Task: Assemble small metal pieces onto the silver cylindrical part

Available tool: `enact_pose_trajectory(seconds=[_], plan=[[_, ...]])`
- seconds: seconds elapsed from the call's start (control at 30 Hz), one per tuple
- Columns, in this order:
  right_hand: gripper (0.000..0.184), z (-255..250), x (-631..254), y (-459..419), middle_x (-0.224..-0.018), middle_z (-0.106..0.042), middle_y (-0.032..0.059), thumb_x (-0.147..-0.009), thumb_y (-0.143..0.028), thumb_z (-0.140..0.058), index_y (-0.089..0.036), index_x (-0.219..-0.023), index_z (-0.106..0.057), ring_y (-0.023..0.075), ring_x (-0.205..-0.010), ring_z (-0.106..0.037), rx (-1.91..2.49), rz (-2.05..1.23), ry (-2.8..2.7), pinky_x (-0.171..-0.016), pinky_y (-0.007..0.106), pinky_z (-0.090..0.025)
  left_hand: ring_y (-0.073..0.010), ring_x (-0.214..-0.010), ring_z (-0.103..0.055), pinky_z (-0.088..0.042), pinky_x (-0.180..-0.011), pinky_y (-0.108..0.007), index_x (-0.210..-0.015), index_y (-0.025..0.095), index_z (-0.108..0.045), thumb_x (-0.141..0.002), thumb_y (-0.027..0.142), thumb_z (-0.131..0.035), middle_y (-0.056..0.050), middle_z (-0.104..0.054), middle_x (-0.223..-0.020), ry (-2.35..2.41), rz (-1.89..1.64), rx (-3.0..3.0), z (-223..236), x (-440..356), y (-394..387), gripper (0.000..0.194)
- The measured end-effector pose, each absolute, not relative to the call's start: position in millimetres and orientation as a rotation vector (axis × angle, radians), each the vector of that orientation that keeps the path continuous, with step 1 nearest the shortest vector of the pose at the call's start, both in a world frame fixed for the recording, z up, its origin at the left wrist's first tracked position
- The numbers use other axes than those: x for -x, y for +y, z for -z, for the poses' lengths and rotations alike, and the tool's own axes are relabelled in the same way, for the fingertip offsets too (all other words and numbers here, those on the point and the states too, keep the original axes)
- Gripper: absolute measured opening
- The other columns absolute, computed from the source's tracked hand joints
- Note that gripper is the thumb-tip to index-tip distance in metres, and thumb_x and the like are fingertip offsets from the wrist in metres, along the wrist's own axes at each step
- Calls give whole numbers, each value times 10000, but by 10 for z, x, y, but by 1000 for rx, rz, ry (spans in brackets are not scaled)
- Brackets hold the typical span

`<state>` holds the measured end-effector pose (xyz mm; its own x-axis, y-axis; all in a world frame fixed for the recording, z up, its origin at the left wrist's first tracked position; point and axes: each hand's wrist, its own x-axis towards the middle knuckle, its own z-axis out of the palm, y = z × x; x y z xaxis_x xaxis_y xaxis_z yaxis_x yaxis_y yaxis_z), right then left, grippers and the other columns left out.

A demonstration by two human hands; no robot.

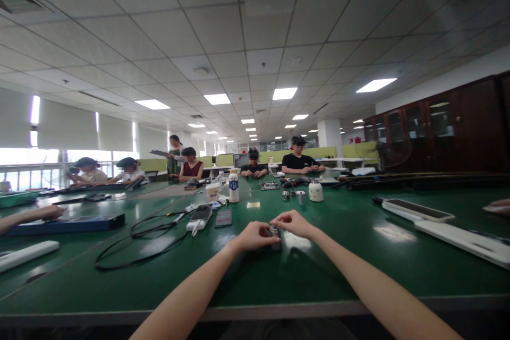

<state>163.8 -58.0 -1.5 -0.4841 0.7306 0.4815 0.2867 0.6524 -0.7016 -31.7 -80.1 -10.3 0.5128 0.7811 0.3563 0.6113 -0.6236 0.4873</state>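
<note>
Both my arms stretch out over a green table (303, 271). My left hand (254, 236) and my right hand (294, 223) meet at the middle of the table, fingers pinched around a small round metal part (275, 232) that stands on the table top. The left fingers hold its side. The right fingertips press on its top. What the part is I cannot make out.
A black cable (139, 244), a white device (200, 216), a dark phone (223, 217) and a white bottle (234, 187) lie left of centre. A white jar (315, 191) stands beyond. Long white bars (458, 234) lie at right. Several people sit at the far side.
</note>
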Motion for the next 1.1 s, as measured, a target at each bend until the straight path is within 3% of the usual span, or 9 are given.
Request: enact_pose_trajectory(seconds=[0.37, 0.57, 0.8, 0.97, 1.1], plan=[[529, 0, -1623, -581, -460, -477, -19, -788, -576, -498, -103, -840, -728, 85, -476, -400, 767, -713, -1959, -506, 216, -330, -116, -602, -515, -339, -527, -198, -871, 115, -669, -687, 627, -570, -24, -615, -687, 1125, -778, -2472, 104, 327, -789, 553], [451, 56, -1615, -553, -618, -623, 43, -703, -526, -627, -97, -804, -722, 91, -508, -443, 801, -742, -2028, -468, 204, -312, -104, -568, -481, -308, -501, -195, -837, 108, -675, -677, 642, -568, -16, -592, -648, 1158, -785, -2470, 129, 329, -757, 567], [402, 43, -1611, -545, -516, -559, 11, -689, -503, -648, -115, -763, -725, 74, -462, -364, 800, -560, -2057, -435, 205, -233, -117, -599, -518, -330, -518, -198, -862, 124, -669, -676, 640, -572, -24, -630, -692, 1140, -775, -2454, 119, 335, -773, 557], [451, 35, -1713, -436, -579, -609, 39, -714, -527, -600, -103, -803, -723, 97, -502, -427, 859, -507, -1893, -469, 218, -288, -124, -611, -529, -339, -528, -201, -838, 118, -661, -672, 646, -571, -24, -629, -683, 1148, -771, -2457, 82, 330, -810, 561], [432, 152, -1918, -269, -608, -641, 45, -635, -526, -668, -140, -811, -752, 114, -524, -466, 1085, -549, -2092, -490, 226, -325, -131, -630, -542, -345, -534, -201, -855, 124, -664, -668, 651, -571, -28, -638, -700, 1147, -758, -2448, 69, 326, -820, 567]])
